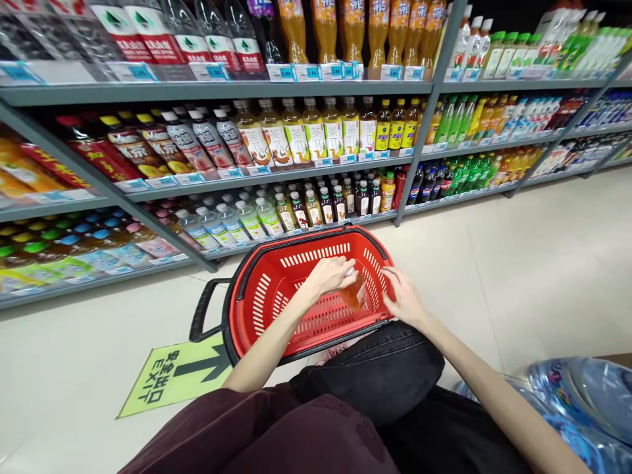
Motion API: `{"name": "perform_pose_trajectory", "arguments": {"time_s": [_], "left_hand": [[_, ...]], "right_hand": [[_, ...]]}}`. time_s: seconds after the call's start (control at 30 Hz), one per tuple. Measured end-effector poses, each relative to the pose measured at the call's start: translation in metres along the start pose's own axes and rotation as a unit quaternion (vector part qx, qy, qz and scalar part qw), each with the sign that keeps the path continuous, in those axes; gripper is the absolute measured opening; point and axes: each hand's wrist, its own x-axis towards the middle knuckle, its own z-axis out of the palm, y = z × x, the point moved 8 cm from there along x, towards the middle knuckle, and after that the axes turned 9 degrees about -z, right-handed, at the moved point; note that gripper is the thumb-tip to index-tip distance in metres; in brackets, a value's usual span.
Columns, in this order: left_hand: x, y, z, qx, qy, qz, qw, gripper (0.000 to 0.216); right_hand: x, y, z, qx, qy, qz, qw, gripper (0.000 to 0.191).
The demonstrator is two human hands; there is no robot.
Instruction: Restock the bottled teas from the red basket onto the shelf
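Below me a red shopping basket (269, 263) with slotted walls and a black rim stands in front of the shelves. My left hand (330, 273) reaches into it, fingers closed round the white-capped top of a drink bottle (353, 297). Amber liquid shows through the bottle, which is tilted near the right end of the basket. My right hand (403, 296) is at the right rim with its fingers apart and nothing held; I cannot tell whether the fingertips touch the rim.
Grey shelves (237, 90) full of drink bottles run along the far side. A green exit sign (172, 372) lies on the floor to the left. Large clear water bottles (587, 395) stand at the lower right. A black bag (375, 375) hangs at my waist.
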Motion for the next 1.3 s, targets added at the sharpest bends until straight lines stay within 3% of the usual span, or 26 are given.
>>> {"name": "perform_pose_trajectory", "arguments": {"time_s": [0.07, 0.13, 0.27, 0.43, 0.57, 0.67, 0.8, 0.9, 1.0, 1.13, 1.2, 1.3], "left_hand": [[-0.002, 0.008, -0.024, 0.005, 0.061, 0.049, 0.997, 0.037], [-0.007, 0.014, -0.051, -0.004, 0.137, 0.1, 0.986, 0.036], [-0.017, 0.019, -0.102, -0.06, 0.233, 0.163, 0.957, 0.03], [-0.021, 0.026, -0.143, -0.174, 0.228, 0.198, 0.937, 0.025], [-0.015, 0.036, -0.145, -0.268, 0.191, 0.206, 0.922, 0.027], [-0.001, 0.038, -0.127, -0.37, 0.149, 0.178, 0.9, 0.028], [0.023, 0.025, -0.075, -0.537, 0.072, 0.036, 0.84, 0.032], [0.03, 0.024, -0.029, -0.659, 0.04, -0.034, 0.75, 0.044], [0.025, 0.038, 0.02, -0.769, 0.0, -0.069, 0.636, 0.053], [0.003, 0.076, 0.086, -0.862, -0.162, -0.109, 0.468, 0.074], [-0.007, 0.089, 0.106, -0.868, -0.227, -0.121, 0.424, 0.08], [-0.01, 0.087, 0.118, -0.866, -0.242, -0.139, 0.415, 0.075]], "right_hand": [[0.003, -0.025, 0.004, 0.07, 0.015, -0.07, 0.995, 0.073], [0.004, -0.041, 0.011, 0.135, 0.016, -0.091, 0.986, 0.091], [0.007, -0.047, 0.021, 0.235, 0.0, -0.03, 0.971, 0.115], [0.011, -0.055, 0.016, 0.389, -0.009, -0.004, 0.921, 0.107], [0.011, -0.071, 0.007, 0.477, 0.012, 0.01, 0.879, 0.096], [0.007, -0.078, 0.004, 0.538, 0.043, 0.019, 0.842, 0.078], [-0.007, -0.063, 0.013, 0.6, 0.089, 0.078, 0.791, 0.056], [-0.018, -0.044, 0.025, 0.618, 0.125, 0.142, 0.763, 0.053], [-0.023, -0.031, 0.034, 0.62, 0.145, 0.184, 0.748, 0.055], [-0.025, -0.021, 0.04, 0.626, 0.158, 0.231, 0.728, 0.059], [-0.025, -0.018, 0.043, 0.632, 0.157, 0.245, 0.719, 0.061], [-0.023, -0.014, 0.047, 0.64, 0.154, 0.254, 0.709, 0.067]]}}
